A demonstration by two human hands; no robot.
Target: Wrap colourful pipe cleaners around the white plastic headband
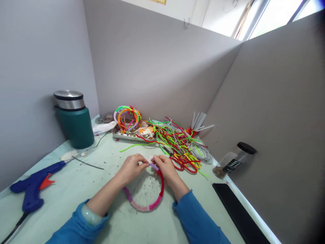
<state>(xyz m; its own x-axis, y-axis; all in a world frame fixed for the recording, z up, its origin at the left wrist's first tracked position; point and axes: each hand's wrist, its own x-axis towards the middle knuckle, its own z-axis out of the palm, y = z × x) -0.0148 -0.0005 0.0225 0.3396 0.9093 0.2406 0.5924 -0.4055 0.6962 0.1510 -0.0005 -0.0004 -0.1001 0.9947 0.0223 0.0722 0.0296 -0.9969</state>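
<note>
Low over the table, a hoop wrapped in fuzzy pipe cleaner (145, 208) hangs from my fingers, its sections red, magenta, pale pink and purple. My right hand (166, 168) is closed on the hoop's upper right part, near the red section. With thumb and forefinger, my left hand (132, 168) pinches the lavender pipe cleaner (153, 166) that runs across to the right fingertips. The left hand partly hides the hoop's upper left side. Just beyond the right hand are red-handled scissors (189, 166), their blades partly covered by pipe cleaners.
A heap of loose pipe cleaners (172, 135) lies beside a metal tray (132, 137) with finished colourful hoops (127, 118). At left are a green flask (76, 128) and a blue glue gun (34, 186). A wire coil (204, 154), a jar (235, 161) and a black slab (238, 213) line the right.
</note>
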